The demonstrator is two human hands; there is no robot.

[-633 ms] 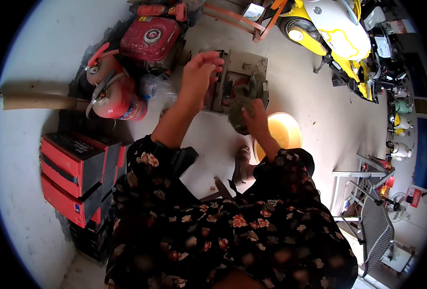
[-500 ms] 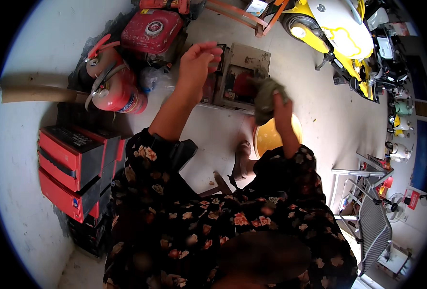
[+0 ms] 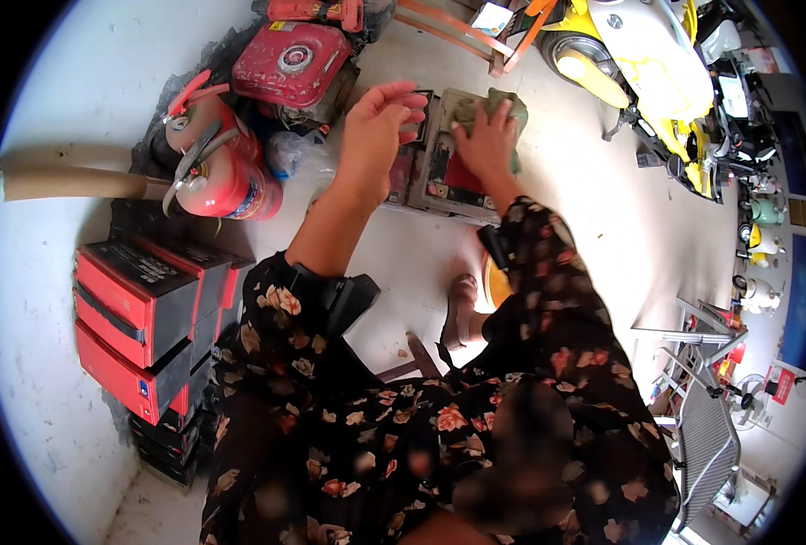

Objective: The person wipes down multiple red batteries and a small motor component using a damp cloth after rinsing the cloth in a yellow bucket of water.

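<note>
My right hand [image 3: 491, 150] presses a crumpled olive-green cloth [image 3: 515, 113] onto the top of a dusty grey box-shaped unit [image 3: 437, 202] on the floor, its fingers spread over the cloth. That unit has a dark red patch on its upper face, partly hidden by the hand. To its left, my left hand [image 3: 380, 123] is raised with nothing in it, fingers loosely bent and apart. A second dark and reddish box [image 3: 401, 173] stands beside the grey unit, close to the left hand. Below the right forearm, part of a yellow bucket [image 3: 497, 280] shows, mostly covered by the sleeve.
Red fire extinguishers [image 3: 230, 182], a red engine-like machine [image 3: 292, 64] and a clear plastic bag [image 3: 298, 154] are at the left. Red-and-black boxes [image 3: 135, 295] are stacked by the wall. A yellow-and-white scooter [image 3: 653, 68] stands far right, a metal chair [image 3: 707, 436] near right.
My right hand has moved forward from above the bucket, setting the cloth onto the grey unit. My left hand stays raised in nearly the same place.
</note>
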